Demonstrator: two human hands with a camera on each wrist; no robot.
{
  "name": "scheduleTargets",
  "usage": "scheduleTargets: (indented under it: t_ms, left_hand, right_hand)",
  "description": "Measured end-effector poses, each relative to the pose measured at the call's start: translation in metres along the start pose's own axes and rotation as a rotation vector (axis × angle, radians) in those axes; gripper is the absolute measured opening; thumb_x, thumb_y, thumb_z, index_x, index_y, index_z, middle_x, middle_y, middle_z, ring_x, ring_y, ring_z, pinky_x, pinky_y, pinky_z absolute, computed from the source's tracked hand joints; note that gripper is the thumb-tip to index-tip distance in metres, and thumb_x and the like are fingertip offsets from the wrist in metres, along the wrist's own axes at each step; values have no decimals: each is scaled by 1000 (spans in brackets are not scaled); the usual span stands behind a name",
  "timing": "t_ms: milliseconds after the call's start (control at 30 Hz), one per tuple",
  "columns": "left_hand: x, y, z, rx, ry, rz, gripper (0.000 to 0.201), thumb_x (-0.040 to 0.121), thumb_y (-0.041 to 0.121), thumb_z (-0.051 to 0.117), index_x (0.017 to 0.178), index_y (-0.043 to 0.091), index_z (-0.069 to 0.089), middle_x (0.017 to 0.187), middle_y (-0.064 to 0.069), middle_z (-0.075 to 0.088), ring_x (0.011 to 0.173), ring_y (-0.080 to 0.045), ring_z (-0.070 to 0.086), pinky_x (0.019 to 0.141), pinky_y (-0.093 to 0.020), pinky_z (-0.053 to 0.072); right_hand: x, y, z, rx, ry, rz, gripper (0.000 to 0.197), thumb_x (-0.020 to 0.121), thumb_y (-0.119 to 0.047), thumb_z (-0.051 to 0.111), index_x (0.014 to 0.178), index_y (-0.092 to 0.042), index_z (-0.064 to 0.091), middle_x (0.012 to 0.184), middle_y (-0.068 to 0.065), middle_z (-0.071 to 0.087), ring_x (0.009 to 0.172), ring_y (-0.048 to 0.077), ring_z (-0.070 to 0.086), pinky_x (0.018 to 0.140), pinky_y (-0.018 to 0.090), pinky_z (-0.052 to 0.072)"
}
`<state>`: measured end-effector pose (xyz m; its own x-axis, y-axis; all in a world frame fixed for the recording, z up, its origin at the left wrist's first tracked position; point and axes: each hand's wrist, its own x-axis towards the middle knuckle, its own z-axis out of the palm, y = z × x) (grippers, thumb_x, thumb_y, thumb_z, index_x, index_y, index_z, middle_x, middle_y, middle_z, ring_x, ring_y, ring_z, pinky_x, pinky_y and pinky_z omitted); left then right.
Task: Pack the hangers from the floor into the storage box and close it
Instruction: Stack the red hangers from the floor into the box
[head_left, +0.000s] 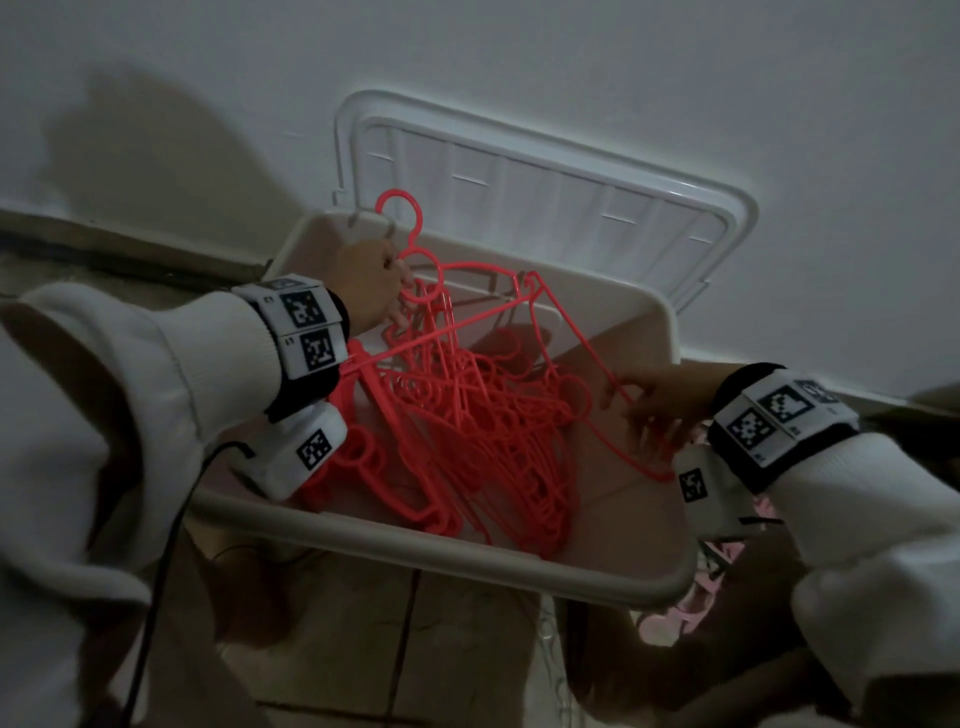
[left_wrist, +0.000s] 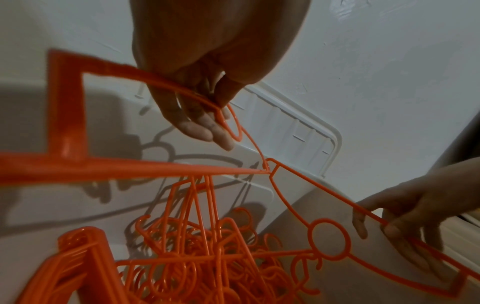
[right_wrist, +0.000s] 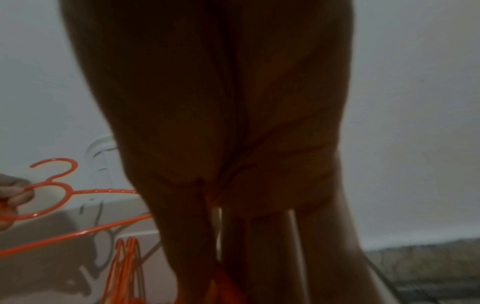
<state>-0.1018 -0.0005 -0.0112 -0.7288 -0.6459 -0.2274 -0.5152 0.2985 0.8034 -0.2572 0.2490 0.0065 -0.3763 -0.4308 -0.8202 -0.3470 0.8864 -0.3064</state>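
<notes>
Left hand (head_left: 370, 283) grip clamped on the ring-and-hook neck of a thin red-orange plastic hanger (head_left: 467, 317), fingers (left_wrist: 205, 127) curled round the wire under the hook, at about 11 o'clock over the box. Right hand (head_left: 662, 410) grip pinched on the sloping arm of a second red-orange plastic hanger (left_wrist: 330, 240), thumb and fingertips closed on the thin bar, at about 3 o'clock. In the right wrist view the palm (right_wrist: 233, 123) fills the picture in dark shadow, so the pinch is probably as the other views show but cannot be confirmed there. The two held hangers meet at a corner between the hands, above the pile; whether they are hooked together I cannot tell. Below them a tangled heap of matching red-orange hangers (head_left: 467, 441) lies inside the beige rectangular plastic storage box (head_left: 467, 566), filling mostly its left and middle. Box is open. White ribbed plastic lid (head_left: 545, 176) stands behind it at 12 o'clock, leaning on the white wall (head_left: 675, 78). Pale pink hangers (head_left: 670, 618) lie on the floor outside the box at about 5 o'clock. Both wrists carry white bands with black square markers (head_left: 306, 332).
</notes>
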Motion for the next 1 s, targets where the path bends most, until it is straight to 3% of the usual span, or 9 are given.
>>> scheduleTargets:
  t_ms: [67,167,267,367,433,533,633,767,1000]
  left_hand:
    - [-3,2,1,19,2,-4,29,93,4,33,73,12,52,88,-27,62,44,-14,56,61,-40,55]
    - [-8,7,-1,220,86,6,24,91,21,42,88,8,62,88,-17,67,74,-29,65,78,-46,54]
    - [-16,16,0,345,128,41,27,93,22,42,96,5,62,93,-18,67,88,-36,63,79,-40,52]
    - [-21,25,7,333,125,22,29,97,14,39,105,-4,59,103,-24,63,99,-38,59,74,-32,40]
    - [-22,26,9,294,125,38,29,96,10,36,104,-7,58,101,-24,62,98,-37,60,78,-34,43]
    - [-25,29,9,291,163,66,31,95,8,32,99,-6,60,97,-21,65,94,-34,62,79,-34,44]
    - [-29,31,7,369,217,35,30,96,12,35,103,-5,59,106,-26,61,101,-40,56,76,-36,39]
    - [-34,32,6,442,208,38,29,96,13,36,107,-4,57,108,-28,59,101,-43,55,77,-40,39]
    - [-47,43,8,461,201,54,32,97,11,32,115,-4,55,119,-24,56,111,-39,52,89,-38,38]
  right_hand:
    - [-3,4,0,30,16,14,6,99,-7,36,100,-10,41,67,13,57,33,10,56,34,17,45]
    - [-5,14,2,19,31,36,17,98,-12,40,82,-9,46,60,8,62,39,14,60,37,19,48]
    - [-9,24,4,24,-21,-8,16,90,9,46,89,-7,46,71,14,58,50,17,62,50,25,54]
    - [-13,33,2,-141,85,-87,20,83,1,62,79,-17,55,74,5,62,72,24,66,71,35,57]
    - [-17,35,2,-248,173,-131,21,83,-9,66,70,-21,55,69,-1,65,73,20,67,72,31,57]
    - [-23,36,8,-336,243,-185,23,86,-13,63,68,-21,51,70,-2,64,59,1,59,56,9,46]
    - [-29,37,12,-451,264,-162,23,77,-12,71,82,-19,49,81,-1,58,74,12,53,60,18,37]
    - [-34,41,17,-462,275,-92,30,71,-9,75,86,-17,51,86,5,63,78,22,63,69,28,50]
    - [-42,43,22,-545,312,-111,11,82,-10,67,90,-11,59,97,10,66,73,17,57,75,31,52]
